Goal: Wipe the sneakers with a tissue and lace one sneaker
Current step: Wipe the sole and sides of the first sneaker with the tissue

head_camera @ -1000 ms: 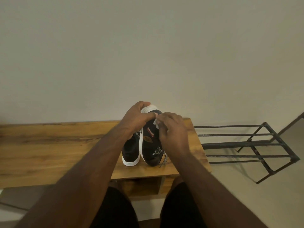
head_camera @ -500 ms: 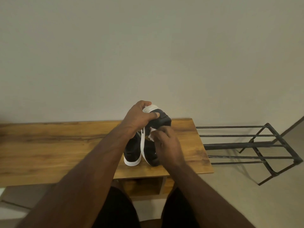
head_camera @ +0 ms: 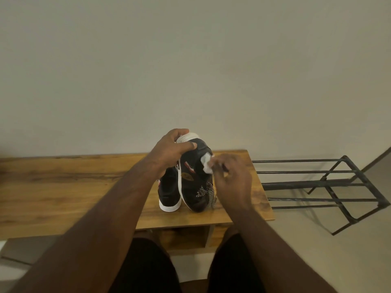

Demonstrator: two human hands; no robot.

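**Wiping stroke shifts to the sneaker's right flank**

Plain beige wall fills most of the view; below it a long wooden bench (head_camera: 63, 187) runs left to right, w/ a black metal rack (head_camera: 330, 182) lying on the floor just off its right end. Person's dark-clad legs show at bottom, under the bench edge.

On the bench's right part stand two black, white-soled sneakers, both tipped up on end. Left sneaker (head_camera: 169, 193) rests beside and partly behind the right sneaker (head_camera: 194, 180), the two touching along their soles. Patterned black-and-white lace (head_camera: 204, 191) hangs loose near the lower part of the right one, threaded only in part as far as I can tell.

Left hand (head_camera: 169, 149) grips the upper end of the right sneaker, fingers curled over the white sole edge, thumb across the dark upper, steadying it. Right hand (head_camera: 230, 178) has fingers bent, pinching a crumpled white tissue (head_camera: 207, 163) pressed against the sneaker's right side near the top.

Change vs half a sec ago: right hand then lay over the sneaker's front face, lower and more central; now it's swung out to the right flank and up, uncovering lace and logo patch. Left-hand hold unchanged.

Meaning, imo: wiping is moving round the shoe surface by surface, so this pair's cleaning is mid-way; other sneaker looks unattended, and lacing not yet begun.
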